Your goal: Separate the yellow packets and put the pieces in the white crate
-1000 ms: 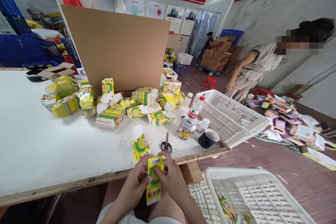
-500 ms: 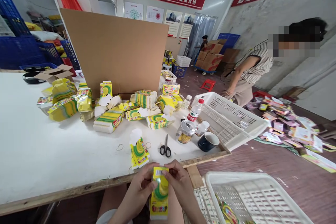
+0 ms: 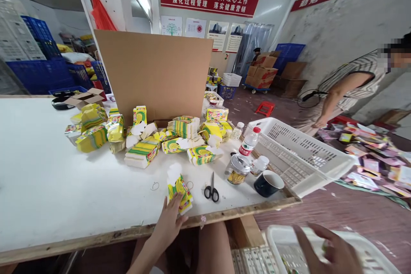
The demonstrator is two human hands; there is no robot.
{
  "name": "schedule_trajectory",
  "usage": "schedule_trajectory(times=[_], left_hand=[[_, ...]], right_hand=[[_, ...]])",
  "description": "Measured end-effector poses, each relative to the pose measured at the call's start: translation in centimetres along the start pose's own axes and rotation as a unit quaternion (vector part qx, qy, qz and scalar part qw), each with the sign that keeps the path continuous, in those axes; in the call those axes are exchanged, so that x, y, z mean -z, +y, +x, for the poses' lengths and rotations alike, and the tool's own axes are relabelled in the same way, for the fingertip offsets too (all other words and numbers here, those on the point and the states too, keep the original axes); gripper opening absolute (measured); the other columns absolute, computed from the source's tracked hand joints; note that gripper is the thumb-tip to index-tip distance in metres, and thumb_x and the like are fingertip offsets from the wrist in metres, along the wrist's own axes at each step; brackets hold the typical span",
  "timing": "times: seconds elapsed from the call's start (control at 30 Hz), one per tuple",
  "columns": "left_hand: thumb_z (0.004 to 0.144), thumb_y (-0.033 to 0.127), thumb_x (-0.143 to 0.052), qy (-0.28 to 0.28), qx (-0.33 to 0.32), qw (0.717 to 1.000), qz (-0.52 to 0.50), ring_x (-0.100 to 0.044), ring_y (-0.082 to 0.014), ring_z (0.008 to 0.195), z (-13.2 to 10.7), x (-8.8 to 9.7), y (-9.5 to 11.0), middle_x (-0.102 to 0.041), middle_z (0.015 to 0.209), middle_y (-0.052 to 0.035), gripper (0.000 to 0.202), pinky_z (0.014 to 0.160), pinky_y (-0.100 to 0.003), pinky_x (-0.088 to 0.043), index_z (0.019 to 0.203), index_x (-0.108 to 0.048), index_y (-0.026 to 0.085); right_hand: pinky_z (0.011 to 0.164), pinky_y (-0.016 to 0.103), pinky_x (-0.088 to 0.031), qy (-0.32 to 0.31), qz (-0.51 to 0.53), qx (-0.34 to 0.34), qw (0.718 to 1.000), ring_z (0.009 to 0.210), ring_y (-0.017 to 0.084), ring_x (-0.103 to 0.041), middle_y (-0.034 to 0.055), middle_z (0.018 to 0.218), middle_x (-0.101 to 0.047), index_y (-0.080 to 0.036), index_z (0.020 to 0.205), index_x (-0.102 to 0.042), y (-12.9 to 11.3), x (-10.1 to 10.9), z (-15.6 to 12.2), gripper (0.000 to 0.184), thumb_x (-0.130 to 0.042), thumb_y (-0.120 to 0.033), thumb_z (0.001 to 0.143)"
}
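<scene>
My left hand point(image 3: 169, 221) reaches to the near table edge, its fingers stretched out and touching a flattened yellow-green carton point(image 3: 185, 197) with white flaps. Over the lower white plastic basket point(image 3: 272, 239) at my right hangs my right hand point(image 3: 335, 251), blurred, with its fingers apart. No carton shows in it. A little yellow-green packaging is visible inside that basket, mostly hidden. Right of the flattened carton lie black-handled scissors point(image 3: 211, 191). Bundles of similar flat cartons point(image 3: 143, 153) are heaped farther back on the white table point(image 3: 96, 192).
A dark mug point(image 3: 268, 185), a clear lidded jar point(image 3: 239, 169) and a red-capped bottle point(image 3: 249, 142) stand at the table's right. Beyond them is another white basket point(image 3: 298, 154). A large cardboard sheet point(image 3: 157, 77) rises behind the bundles. A person point(image 3: 349, 81) bends beside scattered packaging point(image 3: 369, 160).
Both hands held a yellow carton before me; now they are apart. My left hand has moved to the flattened carton, my right over the basket. The view has shifted and the person has moved right.
</scene>
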State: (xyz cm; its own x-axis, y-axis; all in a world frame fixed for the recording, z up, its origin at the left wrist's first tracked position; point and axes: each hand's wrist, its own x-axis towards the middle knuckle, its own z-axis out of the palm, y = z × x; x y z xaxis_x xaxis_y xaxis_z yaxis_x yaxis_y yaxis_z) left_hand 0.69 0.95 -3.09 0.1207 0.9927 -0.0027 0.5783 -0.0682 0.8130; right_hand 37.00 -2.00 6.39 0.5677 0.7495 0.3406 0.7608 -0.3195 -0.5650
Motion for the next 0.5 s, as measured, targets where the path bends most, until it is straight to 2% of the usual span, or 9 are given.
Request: schedule_trajectory(times=[0.07,0.13,0.17,0.23,0.3,0.4,0.47,0.5], left_hand=[[0.080,0.014,-0.057,-0.015,-0.010,1.000,-0.004,-0.038,-0.0304,0.145,-0.1,-0.6,-0.4,-0.049,0.152,-0.0123,0.065,0.122,-0.060,-0.006,0.145,-0.047,0.021],[0.080,0.013,-0.057,-0.024,-0.022,0.999,-0.013,-0.037,-0.0281,0.146,-0.4,-1.1,-0.4,-0.049,0.152,-0.0107,0.067,0.123,-0.057,-0.004,0.145,-0.046,0.021],[0.080,0.012,-0.057,-0.025,-0.027,0.999,-0.019,-0.036,-0.0274,0.146,-0.6,-1.2,-0.5,-0.049,0.152,-0.0100,0.068,0.123,-0.057,-0.003,0.146,-0.045,0.022],[0.080,0.011,-0.056,-0.023,-0.036,0.999,-0.033,-0.037,-0.0268,0.146,-0.9,-1.2,-0.9,-0.049,0.152,-0.0085,0.068,0.123,-0.057,-0.003,0.146,-0.045,0.023],[0.080,0.011,-0.057,-0.019,-0.039,0.998,-0.053,-0.037,-0.0277,0.145,-1.2,-1.0,-1.7,-0.051,0.151,-0.0083,0.066,0.123,-0.057,-0.010,0.144,-0.048,0.024],[0.084,0.017,-0.056,-0.005,-0.036,0.996,-0.084,-0.038,-0.0292,0.145,-1.6,-0.6,-3.1,-0.051,0.150,-0.0111,0.059,0.120,-0.053,-0.028,0.143,-0.050,0.022],[0.089,0.025,-0.057,0.038,-0.023,0.987,-0.152,-0.039,-0.0298,0.144,-1.7,-0.5,-3.7,-0.049,0.152,-0.0130,0.054,0.118,-0.050,-0.033,0.142,-0.052,0.022],[0.090,0.031,-0.058,0.072,-0.013,0.975,-0.212,-0.041,-0.0303,0.143,-1.6,-0.3,-3.8,-0.049,0.152,-0.0137,0.052,0.117,-0.049,-0.035,0.141,-0.053,0.022]], right_hand=[[0.063,0.040,-0.045,-0.076,0.104,0.018,0.991,0.070,0.028,-0.058,0.0122,0.088,-0.067,-0.022,0.091,-0.068,-2.1,-3.2,-2.0,0.046,-0.055,-0.062,0.074],[0.076,0.040,-0.048,-0.186,0.208,0.035,0.960,0.089,0.031,-0.063,0.0144,0.095,-0.071,-0.021,0.087,-0.067,-5.3,-7.9,-4.9,0.037,-0.055,-0.054,0.076],[0.079,0.040,-0.049,-0.220,0.222,0.040,0.949,0.093,0.032,-0.065,0.0137,0.097,-0.072,-0.021,0.089,-0.068,-7.0,-10.4,-6.4,0.034,-0.056,-0.050,0.076],[0.079,0.039,-0.050,-0.260,0.238,0.042,0.935,0.093,0.031,-0.067,0.0117,0.100,-0.074,-0.021,0.095,-0.069,-10.1,-14.7,-8.8,0.032,-0.061,-0.043,0.073],[0.079,0.038,-0.050,-0.283,0.254,0.032,0.924,0.090,0.030,-0.069,0.0091,0.092,-0.075,-0.021,0.095,-0.069,-12.2,-17.8,-10.2,0.029,-0.063,-0.035,0.070],[0.075,0.037,-0.050,-0.297,0.286,-0.003,0.911,0.076,0.027,-0.068,0.0050,0.074,-0.070,-0.021,0.092,-0.066,-13.5,-19.8,-10.1,0.026,-0.062,-0.034,0.069],[0.072,0.037,-0.050,-0.307,0.319,-0.033,0.896,0.071,0.027,-0.066,0.0052,0.070,-0.069,-0.020,0.089,-0.065,-13.5,-19.7,-9.7,0.028,-0.061,-0.041,0.071],[0.070,0.037,-0.050,-0.316,0.340,-0.047,0.885,0.071,0.027,-0.066,0.0062,0.070,-0.069,-0.019,0.088,-0.065,-13.4,-19.5,-9.6,0.032,-0.061,-0.046,0.071]])
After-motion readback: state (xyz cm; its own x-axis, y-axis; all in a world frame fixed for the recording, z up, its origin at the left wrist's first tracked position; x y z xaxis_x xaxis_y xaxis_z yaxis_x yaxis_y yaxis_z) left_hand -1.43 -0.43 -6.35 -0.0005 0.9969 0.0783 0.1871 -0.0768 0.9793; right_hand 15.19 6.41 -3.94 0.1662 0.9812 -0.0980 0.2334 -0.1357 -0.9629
